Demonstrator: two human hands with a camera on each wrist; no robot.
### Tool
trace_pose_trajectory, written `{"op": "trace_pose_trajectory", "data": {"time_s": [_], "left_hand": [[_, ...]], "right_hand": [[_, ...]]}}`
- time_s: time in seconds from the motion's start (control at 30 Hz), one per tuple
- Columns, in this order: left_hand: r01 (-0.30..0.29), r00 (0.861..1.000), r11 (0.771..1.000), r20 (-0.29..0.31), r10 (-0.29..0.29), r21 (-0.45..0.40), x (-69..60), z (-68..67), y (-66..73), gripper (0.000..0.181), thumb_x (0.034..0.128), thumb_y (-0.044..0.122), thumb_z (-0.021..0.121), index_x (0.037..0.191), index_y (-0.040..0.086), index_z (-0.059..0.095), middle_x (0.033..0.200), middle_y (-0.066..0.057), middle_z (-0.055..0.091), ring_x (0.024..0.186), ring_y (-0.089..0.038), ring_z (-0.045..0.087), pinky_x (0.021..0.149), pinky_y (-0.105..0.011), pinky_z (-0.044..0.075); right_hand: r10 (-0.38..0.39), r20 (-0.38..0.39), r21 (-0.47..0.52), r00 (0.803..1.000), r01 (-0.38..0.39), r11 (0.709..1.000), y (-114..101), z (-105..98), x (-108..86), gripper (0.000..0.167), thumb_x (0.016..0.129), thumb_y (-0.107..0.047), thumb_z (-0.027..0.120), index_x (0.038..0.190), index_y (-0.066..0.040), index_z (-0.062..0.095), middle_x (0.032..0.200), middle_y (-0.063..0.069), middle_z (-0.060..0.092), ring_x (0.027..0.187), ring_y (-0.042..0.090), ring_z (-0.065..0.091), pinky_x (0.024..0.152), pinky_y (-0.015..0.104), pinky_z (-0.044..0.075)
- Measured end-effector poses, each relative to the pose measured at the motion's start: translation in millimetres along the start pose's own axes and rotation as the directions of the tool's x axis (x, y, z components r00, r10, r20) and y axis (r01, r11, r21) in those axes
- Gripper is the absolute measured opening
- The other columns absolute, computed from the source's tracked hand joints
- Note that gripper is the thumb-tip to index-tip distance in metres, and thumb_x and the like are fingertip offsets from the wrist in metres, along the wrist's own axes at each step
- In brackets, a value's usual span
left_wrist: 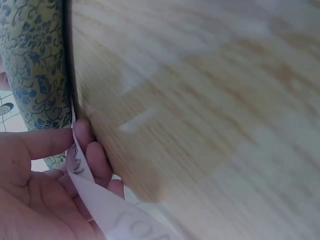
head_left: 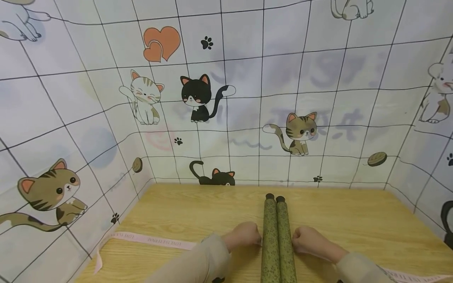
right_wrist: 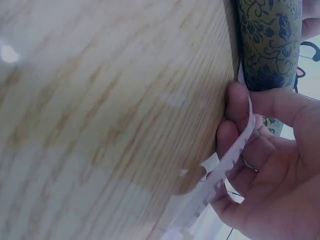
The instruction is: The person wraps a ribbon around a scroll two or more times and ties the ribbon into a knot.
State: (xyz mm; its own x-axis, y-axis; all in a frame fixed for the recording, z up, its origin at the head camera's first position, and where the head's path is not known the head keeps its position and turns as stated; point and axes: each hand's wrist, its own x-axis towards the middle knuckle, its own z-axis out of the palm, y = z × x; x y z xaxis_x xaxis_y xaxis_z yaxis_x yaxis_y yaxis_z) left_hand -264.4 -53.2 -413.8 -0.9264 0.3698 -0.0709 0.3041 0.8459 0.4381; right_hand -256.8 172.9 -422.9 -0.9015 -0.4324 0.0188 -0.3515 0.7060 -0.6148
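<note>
Head view, lower centre: I see left hand (head_left: 245,236) and right hand (head_left: 310,241) pinching ribbon (head_left: 152,239) beside two brocade scrolls (head_left: 270,239), probably positioning it underneath; I'd next lift both ends.

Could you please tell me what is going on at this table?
A person's left hand and right hand each pinch a pale pink, flat ribbon with printed lettering, one on either side of two long, green, floral-patterned rolls. The rolls lie side by side on the light wood-grain table. The ribbon appears to run beneath them, its lengths trailing out to both sides; it is not tied over the rolls.
</note>
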Motion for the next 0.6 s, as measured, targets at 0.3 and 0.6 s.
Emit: {"op": "trace_pose_trajectory", "data": {"time_s": [0.3, 0.6], "left_hand": [[0.067, 0.998, 0.998, -0.02, -0.067, 0.006, -14.8, -10.2, -3.8, 0.025, 0.0846, 0.034, 0.066, 0.092, 0.011, 0.059, 0.077, 0.002, 0.061, 0.074, -0.018, 0.059, 0.092, -0.059, 0.034], [-0.036, 0.96, 0.717, -0.176, 0.218, 0.697, -23.9, -9.0, -10.9, 0.036, 0.0854, 0.034, 0.064, 0.116, 0.019, 0.052, 0.071, 0.003, 0.062, 0.073, -0.016, 0.055, 0.082, -0.039, 0.041]], "right_hand": [[0.135, 0.058, 0.04, 0.989, -0.137, 0.99, -11.1, -12.3, -8.2, 0.03, 0.081, -0.02, 0.066, 0.104, -0.003, 0.057, 0.089, 0.006, 0.061, 0.077, 0.019, 0.056, 0.066, 0.041, 0.045], [0.02, -0.159, -0.451, 0.987, -0.091, 0.888, -12.6, -6.3, -27.5, 0.017, 0.081, -0.021, 0.067, 0.087, -0.016, 0.051, 0.066, -0.004, 0.053, 0.064, 0.017, 0.046, 0.056, 0.04, 0.039]]}}
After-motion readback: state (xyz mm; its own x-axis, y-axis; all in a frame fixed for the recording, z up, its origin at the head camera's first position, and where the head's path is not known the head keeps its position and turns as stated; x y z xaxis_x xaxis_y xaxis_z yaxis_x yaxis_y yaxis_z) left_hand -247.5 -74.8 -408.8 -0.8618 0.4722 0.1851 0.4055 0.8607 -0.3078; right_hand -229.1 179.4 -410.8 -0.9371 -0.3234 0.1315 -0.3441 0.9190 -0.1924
